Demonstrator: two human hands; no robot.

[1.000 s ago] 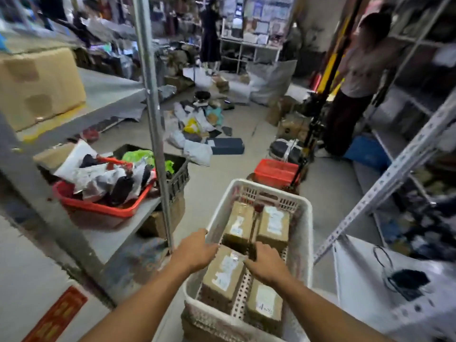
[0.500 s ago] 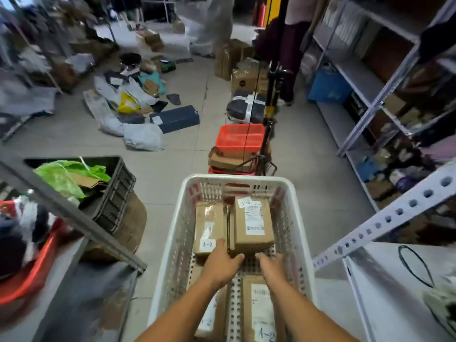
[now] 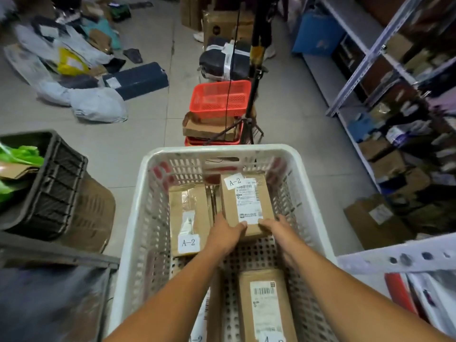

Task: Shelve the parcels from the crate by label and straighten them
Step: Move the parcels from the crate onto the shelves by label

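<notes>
A white slotted crate (image 3: 138, 218) stands in front of me with several brown cardboard parcels inside. At its far right lies a parcel (image 3: 244, 196) with a shipping label and an "A-2" tag. My left hand (image 3: 225, 234) grips its near left corner and my right hand (image 3: 277, 229) grips its near right corner. A second "A-2" parcel (image 3: 188, 218) lies flat to the left. Another labelled parcel (image 3: 265, 304) lies close to me, between my forearms. A further parcel is mostly hidden under my left arm.
A black crate (image 3: 56, 186) with green bags sits at the left on a brown box. A red basket (image 3: 219, 97) and a tripod (image 3: 251, 104) stand beyond the white crate. Metal shelving (image 3: 370, 53) with boxes lines the right. Bags and parcels litter the floor at far left.
My view has tilted down from the room to the crate. Both hands left the nearer parcels and reached forward, and they now hold the near corners of the far right parcel.
</notes>
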